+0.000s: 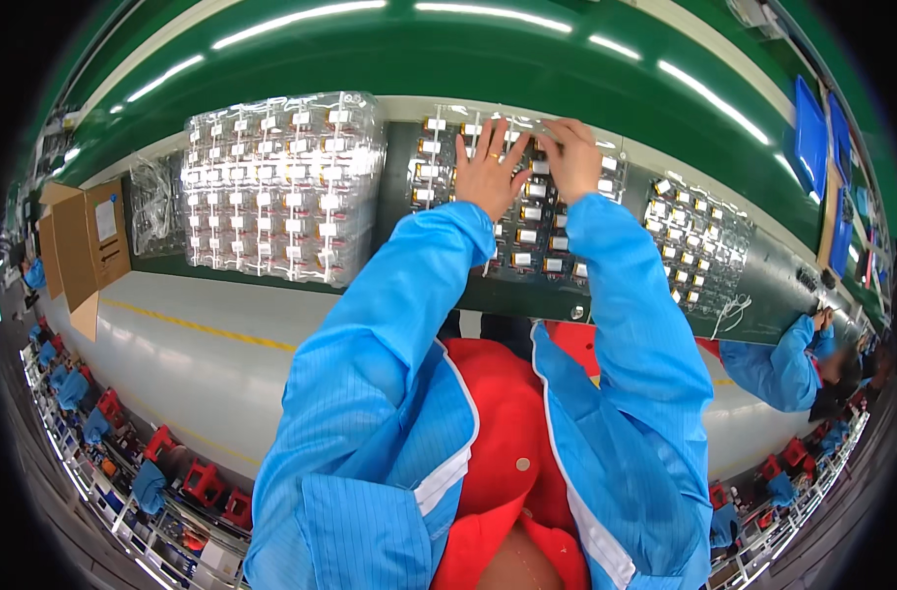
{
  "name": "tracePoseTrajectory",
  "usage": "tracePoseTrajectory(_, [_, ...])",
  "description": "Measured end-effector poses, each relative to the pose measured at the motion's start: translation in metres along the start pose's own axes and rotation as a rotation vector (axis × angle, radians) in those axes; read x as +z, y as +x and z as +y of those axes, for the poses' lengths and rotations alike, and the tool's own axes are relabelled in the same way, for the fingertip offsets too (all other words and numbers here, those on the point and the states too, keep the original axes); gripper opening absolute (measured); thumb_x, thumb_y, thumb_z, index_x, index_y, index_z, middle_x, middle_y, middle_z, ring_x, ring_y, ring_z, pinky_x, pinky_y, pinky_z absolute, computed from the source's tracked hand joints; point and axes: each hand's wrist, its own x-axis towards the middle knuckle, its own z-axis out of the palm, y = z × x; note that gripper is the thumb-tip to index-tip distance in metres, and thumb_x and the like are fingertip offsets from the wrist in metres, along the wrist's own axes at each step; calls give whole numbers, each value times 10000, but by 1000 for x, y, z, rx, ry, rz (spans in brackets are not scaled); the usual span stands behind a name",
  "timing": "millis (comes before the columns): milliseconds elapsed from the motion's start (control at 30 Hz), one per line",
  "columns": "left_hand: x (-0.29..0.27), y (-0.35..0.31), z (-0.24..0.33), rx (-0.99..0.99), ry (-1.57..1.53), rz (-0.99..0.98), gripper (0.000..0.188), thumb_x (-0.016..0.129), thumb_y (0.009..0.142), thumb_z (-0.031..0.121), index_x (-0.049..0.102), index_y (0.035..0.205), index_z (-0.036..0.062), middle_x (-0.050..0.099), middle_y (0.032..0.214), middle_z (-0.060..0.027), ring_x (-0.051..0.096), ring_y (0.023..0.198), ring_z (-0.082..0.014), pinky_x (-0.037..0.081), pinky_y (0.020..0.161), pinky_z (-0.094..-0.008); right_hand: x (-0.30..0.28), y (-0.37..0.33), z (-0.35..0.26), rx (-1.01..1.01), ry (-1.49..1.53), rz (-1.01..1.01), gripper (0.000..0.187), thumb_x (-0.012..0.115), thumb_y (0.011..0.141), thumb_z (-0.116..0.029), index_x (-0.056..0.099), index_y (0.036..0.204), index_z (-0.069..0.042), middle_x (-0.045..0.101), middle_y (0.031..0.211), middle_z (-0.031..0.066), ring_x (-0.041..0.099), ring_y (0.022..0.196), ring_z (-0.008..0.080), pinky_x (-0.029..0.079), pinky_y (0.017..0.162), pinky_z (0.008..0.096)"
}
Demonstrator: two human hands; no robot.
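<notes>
A clear plastic tray (pixel 512 280) lies on the dark bench in front of me, with rows of small white-labelled parts (pixel 522 260) in its pockets; they look like small battery packs. My left hand (pixel 488 177) rests over the middle of this tray, fingers spread and a ring on one of them. Beside it, my right hand (pixel 574 165) is at the tray's far part. Its fingers bend inward toward the thumb, and whatever may be between them is too small to make out. Both hands cover some of the pockets.
A tall stack of filled clear trays (pixel 281 187) stands to the left. Past it are crumpled-looking clear trays (pixel 155 206) and an open cardboard box (pixel 87 236). Another filled tray (pixel 699 236) lies to the right, with white wires (pixel 732 313) nearby. A co-worker in blue (pixel 778 374) sits further right.
</notes>
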Motion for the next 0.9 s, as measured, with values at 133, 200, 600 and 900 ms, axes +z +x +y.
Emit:
tracePoseTrajectory(133, [-2, -2, 4, -15, -32, -50, 571, 504, 869, 444, 364, 1377, 224, 250, 1461, -98, 160, 1373, -276, 132, 1042, -616, 36, 25, 5, -68, -51, -75, 195, 656, 772, -164, 686, 939, -68, 622, 954, 79, 590, 873, 274, 478, 758, 370])
tracePoseTrajectory(200, [-3, 0, 7, -2, -48, -69, 574, 504, 870, 440, 369, 1373, 201, 234, 1468, -94, 139, 1379, -268, 125, 1044, -617, 46, 27, 16, -1, -37, -109, 112, 659, 746, -141, 708, 833, -91, 634, 900, 38, 583, 889, 251, 482, 752, 368])
tracePoseTrajectory(600, [-4, -4, 4, -13, -56, -107, 562, 482, 880, 434, 367, 1374, 192, 188, 1487, -98, 116, 1386, -265, 118, 1053, -607, 50, 11, 9, -63, 94, 112, 72, 694, 693, -81, 702, 761, -61, 661, 827, 44, 607, 768, 233, 499, 684, 334])
tracePoseTrajectory(900, [-2, -6, 3, -14, -33, -104, 578, 478, 877, 446, 352, 1383, 197, 187, 1488, -96, 117, 1386, -262, 122, 1053, -601, 52, 11, 11, -90, 99, 78, 74, 682, 702, -68, 691, 773, -49, 660, 832, 64, 611, 779, 256, 495, 703, 342])
